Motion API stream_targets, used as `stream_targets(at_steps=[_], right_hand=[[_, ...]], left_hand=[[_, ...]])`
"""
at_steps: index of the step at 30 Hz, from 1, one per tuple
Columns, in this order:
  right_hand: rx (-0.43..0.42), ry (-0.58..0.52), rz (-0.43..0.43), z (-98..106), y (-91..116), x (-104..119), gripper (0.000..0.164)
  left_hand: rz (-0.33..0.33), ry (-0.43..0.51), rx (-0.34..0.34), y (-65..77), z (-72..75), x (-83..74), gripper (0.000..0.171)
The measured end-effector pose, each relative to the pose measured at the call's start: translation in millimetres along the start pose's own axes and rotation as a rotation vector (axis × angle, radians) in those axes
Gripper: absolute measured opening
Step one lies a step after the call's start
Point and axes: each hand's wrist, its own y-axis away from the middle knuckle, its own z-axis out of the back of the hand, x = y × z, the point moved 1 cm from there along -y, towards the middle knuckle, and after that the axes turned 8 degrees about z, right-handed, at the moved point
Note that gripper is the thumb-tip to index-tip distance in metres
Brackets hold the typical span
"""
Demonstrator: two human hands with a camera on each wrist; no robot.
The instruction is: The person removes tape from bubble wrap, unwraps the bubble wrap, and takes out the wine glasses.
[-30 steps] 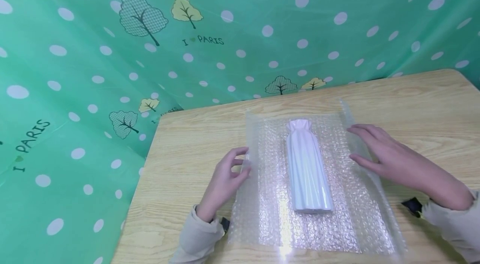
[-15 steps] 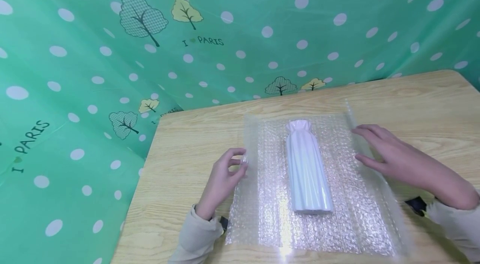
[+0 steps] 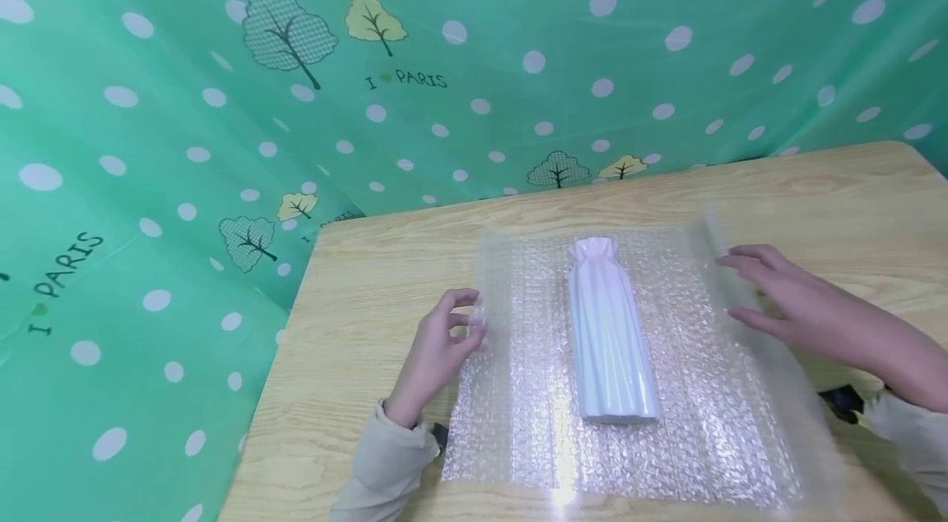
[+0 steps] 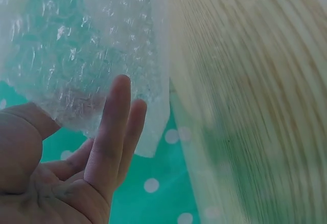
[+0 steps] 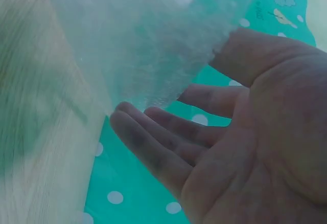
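Observation:
A glossy vase [image 3: 612, 333], fading from pale pink at its ruffled neck to pale blue at its base, lies on its side on a sheet of clear bubble wrap [image 3: 533, 390]. My left hand [image 3: 437, 349] pinches the wrap's left edge between thumb and fingers. In the left wrist view, a fingertip shows blurred through the wrap [image 4: 102, 24], while other fingers extend past it. My right hand [image 3: 792, 300] holds the right edge, which stands raised off the table. The right wrist view shows the thumb tip hidden by the wrap [image 5: 153, 40], with the remaining fingers loosely bent below.
A wood-grain table [image 3: 370, 283] carries everything. Behind it and to the left hangs a green polka-dot cloth [image 3: 429, 28] printed with trees and lettering. Dark pieces sit at both cuffs, and a bright light reflection falls across the wrap's lower part.
My right hand has moved to the right, drawing the wrap's right edge outward with it. My left hand has shifted slightly left with its edge. The vase stays on the wrap.

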Motion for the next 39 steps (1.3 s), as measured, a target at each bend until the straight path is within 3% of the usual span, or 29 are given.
stream_targets(at_steps=[12, 29, 39], right_hand=[[0.134, -0.051, -0.098, 2.5, 2.2, -12.9, 0.061], [0.171, -0.114, -0.130, -3.8, 6.8, -36.0, 0.062], [0.234, -0.153, -0.179, -5.0, 7.5, -41.5, 0.064]], left_hand=[[0.009, -0.065, -0.012, -1.6, 3.1, 4.1, 0.052], [0.022, -0.184, -0.035, -1.9, 6.2, 6.4, 0.061], [0.065, -0.236, -0.028, -2.1, 7.3, 8.5, 0.062]])
